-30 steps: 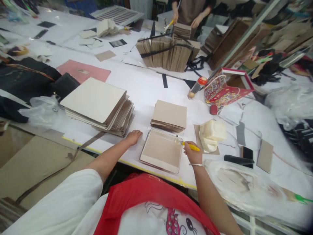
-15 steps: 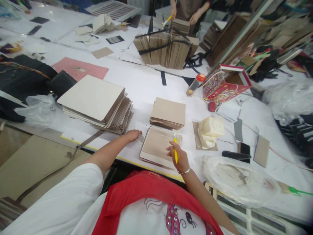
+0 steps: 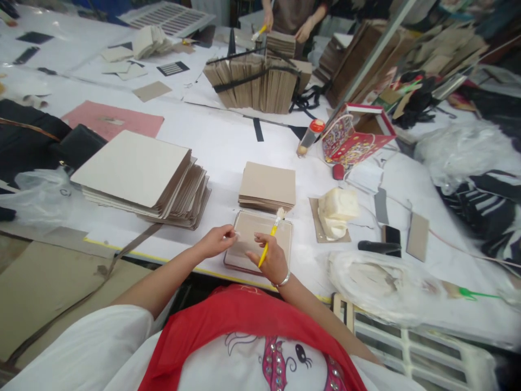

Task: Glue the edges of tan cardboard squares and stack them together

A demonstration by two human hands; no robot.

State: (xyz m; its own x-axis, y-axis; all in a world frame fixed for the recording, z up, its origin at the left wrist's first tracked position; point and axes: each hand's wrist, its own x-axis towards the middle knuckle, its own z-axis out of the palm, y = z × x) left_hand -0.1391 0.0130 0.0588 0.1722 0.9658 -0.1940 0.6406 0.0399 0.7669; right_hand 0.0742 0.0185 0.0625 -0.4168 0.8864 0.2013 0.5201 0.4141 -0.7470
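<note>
My right hand (image 3: 273, 260) holds a yellow-handled brush (image 3: 269, 242), its pale bristles coated and pointing away from me. Beneath that hand lies a rounded-corner cardboard panel (image 3: 280, 231) with a paler sheet showing on its front part. My left hand (image 3: 222, 240) is closed in a pinch at the panel's left edge; whatever its fingertips hold is too small to name. Just behind the panel sits a small stack of tan cardboard pieces (image 3: 267, 184). A taller stack of large cardboard sheets (image 3: 134, 168) stands to the left of my left hand.
On the right, a pale block (image 3: 337, 206) rests on a card, near a black-handled tool (image 3: 378, 247) and a plastic-wrapped bowl (image 3: 382, 282). Farther back are a red paper bag (image 3: 366, 144), a red-capped bottle (image 3: 311, 136) and strapped cardboard (image 3: 252, 84). A co-worker (image 3: 291, 24) stands opposite.
My left hand has moved right, from beside the large stack to the panel's edge, its fingers pinched. My right hand has shifted left over the panel, with the brush now tilted. The view has shifted slightly.
</note>
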